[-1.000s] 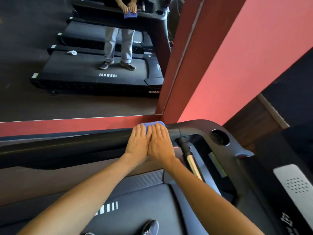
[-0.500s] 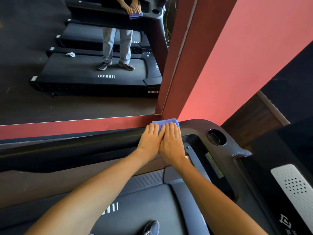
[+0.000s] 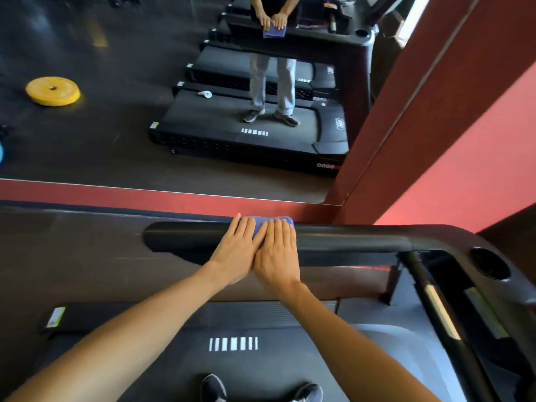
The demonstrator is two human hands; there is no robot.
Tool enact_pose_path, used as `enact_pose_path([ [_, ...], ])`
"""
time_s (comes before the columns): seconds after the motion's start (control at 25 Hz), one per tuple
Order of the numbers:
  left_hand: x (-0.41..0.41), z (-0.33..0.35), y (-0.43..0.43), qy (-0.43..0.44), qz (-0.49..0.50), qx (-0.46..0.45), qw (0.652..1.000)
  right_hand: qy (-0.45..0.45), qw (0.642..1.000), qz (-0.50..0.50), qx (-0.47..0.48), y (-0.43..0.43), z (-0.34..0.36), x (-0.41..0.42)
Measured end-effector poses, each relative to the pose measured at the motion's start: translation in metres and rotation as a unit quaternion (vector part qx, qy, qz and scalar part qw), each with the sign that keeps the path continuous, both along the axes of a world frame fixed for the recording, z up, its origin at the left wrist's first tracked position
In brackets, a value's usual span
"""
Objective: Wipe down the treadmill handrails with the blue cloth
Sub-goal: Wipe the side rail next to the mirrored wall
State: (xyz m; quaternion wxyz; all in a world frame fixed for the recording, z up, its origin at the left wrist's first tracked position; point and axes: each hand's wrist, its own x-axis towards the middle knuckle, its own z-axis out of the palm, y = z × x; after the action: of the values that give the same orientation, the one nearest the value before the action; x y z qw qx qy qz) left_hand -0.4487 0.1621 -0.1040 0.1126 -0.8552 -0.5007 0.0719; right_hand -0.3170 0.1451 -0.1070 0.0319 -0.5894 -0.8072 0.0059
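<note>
My left hand (image 3: 236, 250) and my right hand (image 3: 277, 252) lie flat side by side on the cloth (image 3: 268, 222), fingers straight and pressing down, not curled around anything; the cloth is pinned under both palms on top of the handrail (image 3: 348, 239). Only a small blue edge shows past my fingertips, at 12 o'clock from the hands. The cloth looks soft, thin and light, so I think it will bunch or slide out if I press unevenly; I judge it is better to hold it by flat pressure over its middle. The handrail is a thick, rounded black bar, matte and probably padded, running from 9 o'clock to 3 o'clock, where it bends into the hard plastic console (image 3: 464, 242). At 12 o'clock a mirror (image 3: 145, 126) shows the cloth hanging over the rail's far side.
</note>
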Motion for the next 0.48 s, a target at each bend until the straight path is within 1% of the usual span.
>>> enact_pose_path([
  [0.16, -0.105, 0.006, -0.010, 0.029, 0.043, -0.002, 0.999, 0.041, 0.998, 0.055, 0.006, 0.002, 0.018, -0.104],
  [0.24, -0.142, 0.005, -0.018, 0.043, 0.072, 0.002, 0.996, 0.033, 0.997, 0.073, 0.009, 0.000, 0.019, -0.140],
  [0.36, -0.166, 0.005, -0.021, 0.056, 0.091, 0.002, 0.994, 0.021, 0.996, 0.086, 0.000, 0.001, 0.016, -0.164],
  [0.48, -0.163, 0.002, -0.021, 0.058, 0.099, 0.014, 0.993, 0.003, 0.994, 0.105, 0.016, 0.006, 0.013, -0.162],
])
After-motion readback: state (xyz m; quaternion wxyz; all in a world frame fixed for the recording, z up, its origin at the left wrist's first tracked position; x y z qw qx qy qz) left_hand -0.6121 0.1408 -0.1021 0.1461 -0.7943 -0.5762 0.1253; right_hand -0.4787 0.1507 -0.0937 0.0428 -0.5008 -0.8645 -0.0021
